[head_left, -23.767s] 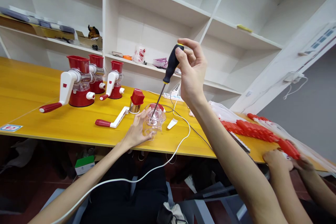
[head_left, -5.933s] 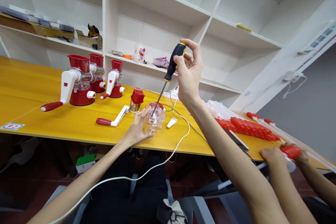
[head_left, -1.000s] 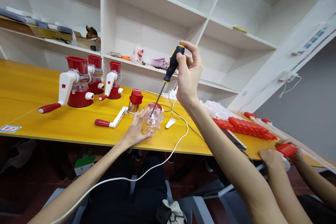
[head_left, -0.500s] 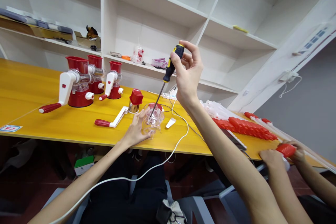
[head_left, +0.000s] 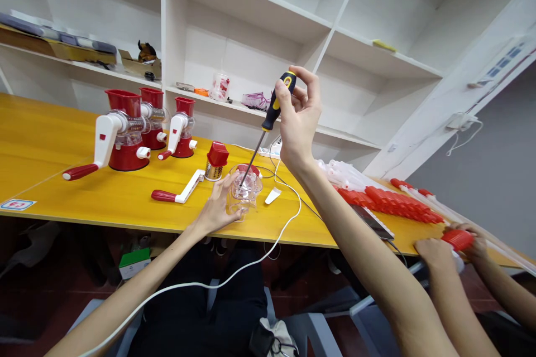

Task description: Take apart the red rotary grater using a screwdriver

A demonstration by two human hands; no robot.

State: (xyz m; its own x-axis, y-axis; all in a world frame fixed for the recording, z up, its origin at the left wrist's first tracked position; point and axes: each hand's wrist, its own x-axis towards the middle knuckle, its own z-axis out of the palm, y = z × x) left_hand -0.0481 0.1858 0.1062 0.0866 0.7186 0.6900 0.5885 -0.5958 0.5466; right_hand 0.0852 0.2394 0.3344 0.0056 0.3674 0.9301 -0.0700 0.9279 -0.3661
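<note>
In my right hand (head_left: pixel 300 114) is a screwdriver (head_left: pixel 273 109) with a black and yellow handle, gripped near its top by thumb and fingers. Its shaft slants down to the left, and the tip is inside a clear plastic housing (head_left: pixel 247 192) on the table. My left hand (head_left: pixel 218 206) grips that housing from its left side, thumb in front and fingers behind. What the tip touches cannot be made out. Behind the housing lies a red part (head_left: pixel 250 169), partly hidden. A crank handle (head_left: pixel 184 189) and a grater drum with a red pusher (head_left: pixel 216 162) are left of it.
Assembled red and white rotary graters (head_left: pixel 125 134) stand at the left on the yellow table (head_left: pixel 75 195). A white cable (head_left: pixel 288 223) crosses the table edge. Red and white parts (head_left: pixel 389 203) are piled at the right, where another person's hands (head_left: pixel 438 251) hold a red piece.
My right hand has turned the screwdriver handle slightly and sits a touch lower. The left hand and the clear housing stay in place.
</note>
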